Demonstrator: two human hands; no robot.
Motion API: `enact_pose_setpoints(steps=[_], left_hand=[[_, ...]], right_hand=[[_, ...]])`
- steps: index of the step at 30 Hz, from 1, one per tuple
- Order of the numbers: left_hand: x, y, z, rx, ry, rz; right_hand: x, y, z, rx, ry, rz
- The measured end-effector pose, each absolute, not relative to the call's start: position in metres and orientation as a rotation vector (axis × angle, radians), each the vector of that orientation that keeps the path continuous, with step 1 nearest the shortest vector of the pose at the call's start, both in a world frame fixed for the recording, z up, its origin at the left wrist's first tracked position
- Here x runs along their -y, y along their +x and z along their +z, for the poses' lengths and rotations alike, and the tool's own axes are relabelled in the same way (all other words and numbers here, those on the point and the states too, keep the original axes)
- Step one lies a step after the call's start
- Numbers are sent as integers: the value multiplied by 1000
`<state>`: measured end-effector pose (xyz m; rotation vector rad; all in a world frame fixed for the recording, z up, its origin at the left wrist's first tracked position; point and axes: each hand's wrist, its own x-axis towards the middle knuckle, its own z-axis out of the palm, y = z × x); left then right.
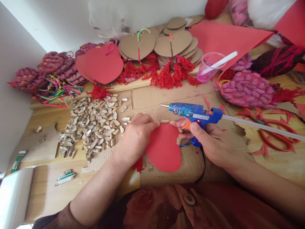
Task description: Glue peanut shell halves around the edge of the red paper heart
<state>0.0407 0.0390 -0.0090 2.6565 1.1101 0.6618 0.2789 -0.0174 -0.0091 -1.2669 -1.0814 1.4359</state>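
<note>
Right hand (214,140) grasps glue gun (186,109) | left hand (138,133) at red heart (164,148), hold unclear | heart likely light, stiff; grip rim

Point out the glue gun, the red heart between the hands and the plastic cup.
Glue gun (187,108), head view: blue barrel.
Red heart (164,148), head view: centre.
Plastic cup (209,75), head view: lower wall.

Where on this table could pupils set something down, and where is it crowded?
Bare cardboard shows between the peanut shells, red tassels and glue gun. Bare wood lies between the white object and left forearm. Crowded: the back, with cardboard hearts, and the right, where red scraps surround scissors.
</note>
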Motion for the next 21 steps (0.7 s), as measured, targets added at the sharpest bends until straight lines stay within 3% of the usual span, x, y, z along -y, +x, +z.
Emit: enact_pose_setpoints(steps=[21], left_hand=[[-40,39,-13,-1105,2646,709]], right_hand=[[17,279,-11,1070,-1257,1457]])
